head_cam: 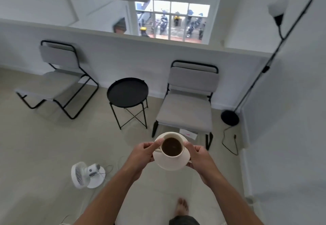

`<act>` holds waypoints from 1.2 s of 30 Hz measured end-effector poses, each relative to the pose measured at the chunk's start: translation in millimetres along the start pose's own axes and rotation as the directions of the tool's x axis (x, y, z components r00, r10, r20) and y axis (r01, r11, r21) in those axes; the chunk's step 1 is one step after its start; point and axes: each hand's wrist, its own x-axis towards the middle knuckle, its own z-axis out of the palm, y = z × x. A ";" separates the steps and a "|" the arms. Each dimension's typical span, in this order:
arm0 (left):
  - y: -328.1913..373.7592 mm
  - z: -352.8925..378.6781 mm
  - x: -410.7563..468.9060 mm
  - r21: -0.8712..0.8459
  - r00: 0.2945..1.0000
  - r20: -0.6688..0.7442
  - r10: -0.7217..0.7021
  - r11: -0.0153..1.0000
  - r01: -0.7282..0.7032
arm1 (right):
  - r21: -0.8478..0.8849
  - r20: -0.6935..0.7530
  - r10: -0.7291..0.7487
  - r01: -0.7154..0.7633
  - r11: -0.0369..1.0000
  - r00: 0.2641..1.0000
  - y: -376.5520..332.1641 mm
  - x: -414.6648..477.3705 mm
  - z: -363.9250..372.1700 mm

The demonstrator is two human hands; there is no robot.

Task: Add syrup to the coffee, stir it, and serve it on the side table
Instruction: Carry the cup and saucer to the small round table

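- The left hand [143,151] and right hand [196,154] each close their grip on the round cream saucer [172,164], carrying the cream cup of dark coffee [172,146].
- Syrup and stirring look finished; no spoon shows.
- Remaining: set it on the far round black metal bench [127,92], standing between two grey chairs.

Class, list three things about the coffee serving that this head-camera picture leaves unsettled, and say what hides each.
1. Whether syrup is in the coffee: the dark surface shows nothing of it.
2. The underside of the saucer and the fingers beneath: the saucer itself hides them.
3. The cup handle: the left hand covers most of it.
The right hand grips the opposite rim.
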 end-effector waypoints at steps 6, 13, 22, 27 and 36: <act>30.6 -31.2 35.2 -0.090 0.986 -0.165 -0.010 0.996 -0.005 | -0.125 0.115 0.016 -0.002 0.992 0.993 -45.0 79.0 33.4; 60.2 -79.2 79.9 -0.146 0.957 -0.290 -0.004 0.988 -0.041 | -0.174 0.241 0.032 0.011 0.985 0.970 -88.7 148.9 84.0; 92.6 -168.1 159.5 -0.123 0.953 -0.304 -0.002 0.992 -0.037 | -0.207 0.242 0.071 -0.020 0.978 0.968 -124.4 234.1 166.3; 114.6 -222.5 209.5 -0.108 0.956 -0.294 -0.008 0.994 -0.025 | -0.225 0.241 0.056 0.000 0.974 0.969 -146.2 275.9 214.2; 151.8 -307.5 291.3 -0.073 0.968 -0.249 -0.041 0.997 0.024 | -0.157 0.223 0.074 -0.039 0.987 0.972 -184.3 344.3 292.0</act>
